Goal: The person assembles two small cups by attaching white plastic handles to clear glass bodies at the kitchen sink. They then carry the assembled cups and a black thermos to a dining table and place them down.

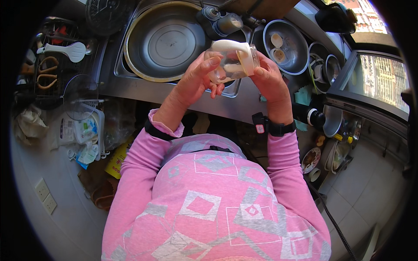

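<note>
I see both hands raised over the sink edge, closed together on one clear glass jar [230,61] tipped on its side. My left hand [198,80] wraps the base at the jar's 8 o'clock, fingers curled under — a bracing grip. My right hand [267,80] clamps the rim end at 4 o'clock, thumb pressed on the glass. A big steel basin [163,41] sits in the sink at 10 o'clock of the jar, a smaller steel bowl [287,45] at 2 o'clock — so drips would likely land over steel
</note>
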Available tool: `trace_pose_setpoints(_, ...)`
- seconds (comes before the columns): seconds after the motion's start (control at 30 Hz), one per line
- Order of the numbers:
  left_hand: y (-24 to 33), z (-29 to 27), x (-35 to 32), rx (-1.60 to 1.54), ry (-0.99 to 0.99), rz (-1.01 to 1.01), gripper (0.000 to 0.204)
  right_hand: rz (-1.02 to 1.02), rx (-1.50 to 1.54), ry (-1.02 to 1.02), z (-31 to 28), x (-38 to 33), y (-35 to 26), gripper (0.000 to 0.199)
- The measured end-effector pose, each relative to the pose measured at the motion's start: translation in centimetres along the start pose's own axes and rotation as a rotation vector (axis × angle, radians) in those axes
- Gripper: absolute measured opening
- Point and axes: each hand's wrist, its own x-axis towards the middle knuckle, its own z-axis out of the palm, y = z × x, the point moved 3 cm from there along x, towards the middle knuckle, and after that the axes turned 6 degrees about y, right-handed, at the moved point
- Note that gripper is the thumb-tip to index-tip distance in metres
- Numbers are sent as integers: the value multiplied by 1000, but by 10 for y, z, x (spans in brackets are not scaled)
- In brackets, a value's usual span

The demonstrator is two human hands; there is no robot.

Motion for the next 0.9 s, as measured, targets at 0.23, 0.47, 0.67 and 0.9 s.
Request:
trace_pose_setpoints(0.23,2,7,-8,192,-28,150,78,-121,-61,-19,8,-19,-31,80)
trace_pose_setpoints(0.47,22,15,-25,298,-84,211,92,-304,-303,-140,21,-37,-59,81)
trace_pose_setpoints(0.67,24,24,-28,222,-101,136,90,-386,-484,-121,31,-47,-74,80)
trace_pose_setpoints(0.9,21,25,-19,271,-1,25,80,-227,-380,-25,24,-37,-61,72)
